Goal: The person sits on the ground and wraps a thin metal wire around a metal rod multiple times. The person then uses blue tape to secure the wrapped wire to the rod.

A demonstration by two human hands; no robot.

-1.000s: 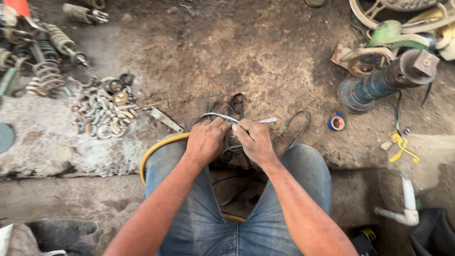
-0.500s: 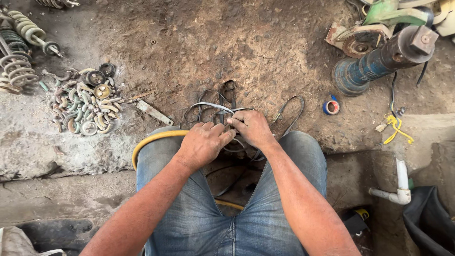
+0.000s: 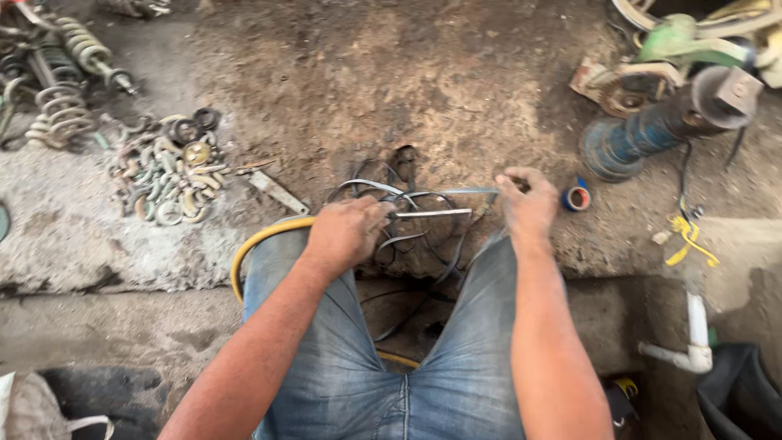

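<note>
I sit on a dirty floor in blue jeans, looking down at my knees. My left hand (image 3: 346, 232) grips a tangle of thin grey metal bands (image 3: 407, 220) lying between my knees. My right hand (image 3: 528, 204) has pulled out to the right and pinches the end of one straight band (image 3: 456, 193) that stretches back to my left hand. A second straight strip (image 3: 432, 213) runs just below it. More loops of the bands hang down between my legs.
A yellow hose (image 3: 261, 244) curves under my left thigh. A pile of metal rings (image 3: 171, 171) and coil springs (image 3: 61, 114) lie at the left. A blue cylindrical motor part (image 3: 652, 134), a small tape roll (image 3: 577, 197), yellow wire (image 3: 688, 236) and white pipe (image 3: 692, 342) are at the right.
My right hand has moved away from my left hand to the right, drawing a band out straight. The camera view has shifted a little.
</note>
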